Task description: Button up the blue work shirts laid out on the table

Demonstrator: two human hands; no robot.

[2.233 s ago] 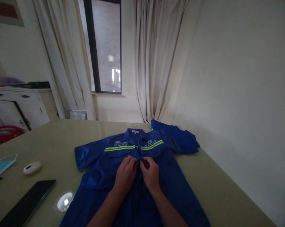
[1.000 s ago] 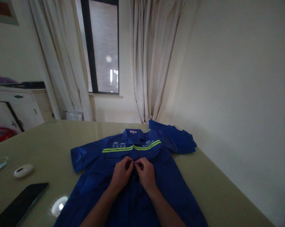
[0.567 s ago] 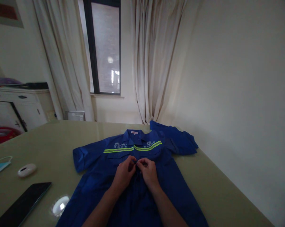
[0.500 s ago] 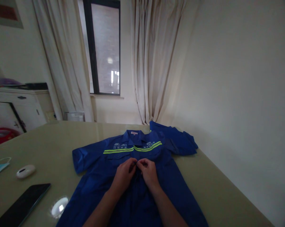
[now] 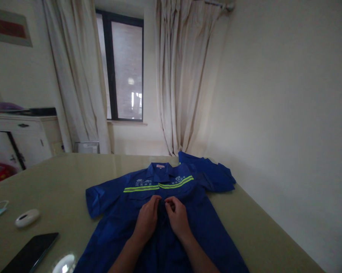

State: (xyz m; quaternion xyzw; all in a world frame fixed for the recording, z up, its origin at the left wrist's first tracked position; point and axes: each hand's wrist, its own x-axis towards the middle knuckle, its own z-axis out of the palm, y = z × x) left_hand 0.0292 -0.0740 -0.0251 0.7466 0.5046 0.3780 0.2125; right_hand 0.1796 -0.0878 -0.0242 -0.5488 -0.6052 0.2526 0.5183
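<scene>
While their fingers (image 5: 154, 201) curl inward, both hands (image 5: 147, 220) pinch the blue shirt (image 5: 161, 246).

Half a second ago the fingertips met; now the left hand (image 5: 147, 220) and right hand (image 5: 178, 220) stand slightly apart, the shirt's (image 5: 207, 235) front edge showing between them. The view tips upward: a curtain rod (image 5: 216, 4) appears, more of the wall picture (image 5: 10, 27) shows, and the phone (image 5: 31, 253) sits lower.

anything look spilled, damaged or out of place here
Nothing looks spilled or damaged; the blue shirt lies spread face up on the table. Slightly odd: at far left, a white cabinet door seems ajar, judging by the dark gap.
</scene>
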